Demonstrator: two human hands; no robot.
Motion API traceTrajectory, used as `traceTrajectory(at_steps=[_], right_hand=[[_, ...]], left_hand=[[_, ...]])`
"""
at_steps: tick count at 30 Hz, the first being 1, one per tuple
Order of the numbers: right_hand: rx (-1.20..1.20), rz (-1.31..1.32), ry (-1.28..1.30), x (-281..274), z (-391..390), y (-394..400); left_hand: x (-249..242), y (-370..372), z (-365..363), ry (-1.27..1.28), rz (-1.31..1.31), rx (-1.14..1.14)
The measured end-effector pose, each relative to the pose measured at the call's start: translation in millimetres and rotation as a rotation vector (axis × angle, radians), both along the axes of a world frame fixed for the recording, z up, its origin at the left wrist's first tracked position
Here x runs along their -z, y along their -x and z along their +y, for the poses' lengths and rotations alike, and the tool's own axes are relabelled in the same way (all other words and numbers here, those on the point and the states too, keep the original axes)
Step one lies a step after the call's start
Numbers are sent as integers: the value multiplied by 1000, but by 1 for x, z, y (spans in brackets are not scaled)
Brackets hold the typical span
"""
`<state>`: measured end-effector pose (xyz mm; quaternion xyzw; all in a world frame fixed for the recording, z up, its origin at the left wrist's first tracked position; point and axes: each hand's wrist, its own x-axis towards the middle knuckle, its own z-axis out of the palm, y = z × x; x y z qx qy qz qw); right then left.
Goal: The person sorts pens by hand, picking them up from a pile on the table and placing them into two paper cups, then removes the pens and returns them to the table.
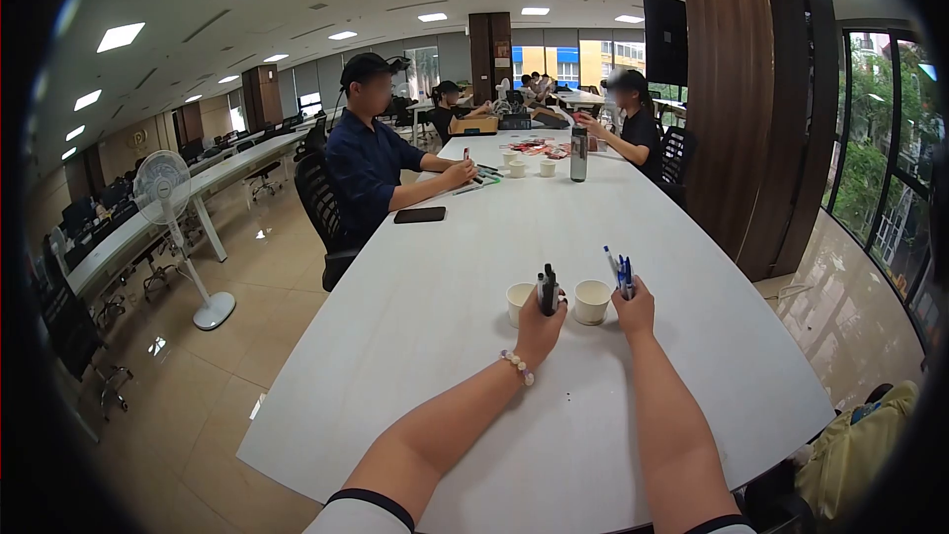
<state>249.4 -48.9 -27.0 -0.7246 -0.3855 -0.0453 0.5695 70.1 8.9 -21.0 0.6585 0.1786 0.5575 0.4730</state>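
My left hand (540, 328) is closed around a bunch of black pens (548, 289), which point upward. Just behind it, partly hidden by the hand, is a white paper cup (517, 303). A second white paper cup (592, 303) stands upright between my two hands. To its right, my right hand (636, 309) grips several blue pens (625, 277), one of them leaning out to the left. Both cups rest on the white table (465, 277). The inside of the second cup shows no pens.
Across the table, a person in a dark blue shirt (371, 163) handles pens (482, 178) near a black phone (420, 215). Farther off are small cups (547, 168), a grey bottle (578, 155) and red packets (544, 147). Another person (633, 133) sits at right. A fan (168, 193) stands left.
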Motion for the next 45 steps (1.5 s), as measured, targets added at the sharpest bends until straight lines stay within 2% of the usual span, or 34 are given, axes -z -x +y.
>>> traceTrajectory(at_steps=[1,2,5,8,9,11,14,21,32,38,40,45], right_hand=[[3,39,-24,1,1,-3],[7,40,-22,3,1,-4],[15,44,-57,2,2,-4],[-6,45,-14,-4,-1,0],[-14,48,0,-4,-1,0],[-23,52,14,-2,1,0],[-36,49,-14,0,2,1],[-61,17,132,-13,-1,16],[-68,69,187,-11,2,12],[-2,42,181,-8,4,9],[-84,125,289,-17,1,10],[-90,118,259,-11,3,7]], left_hand=[[-6,2,0,-175,18,-169],[-12,5,1,-173,18,-165],[-31,21,12,-410,100,-447],[-27,36,32,-289,336,-542],[-24,39,37,-289,340,-543],[-20,45,42,-114,640,-518],[-24,45,43,-59,692,-545],[-19,49,47,-183,763,-602],[-27,50,48,4,828,-478],[-30,51,50,59,871,-417],[-30,52,50,64,861,-407],[-29,52,51,40,852,-409]])
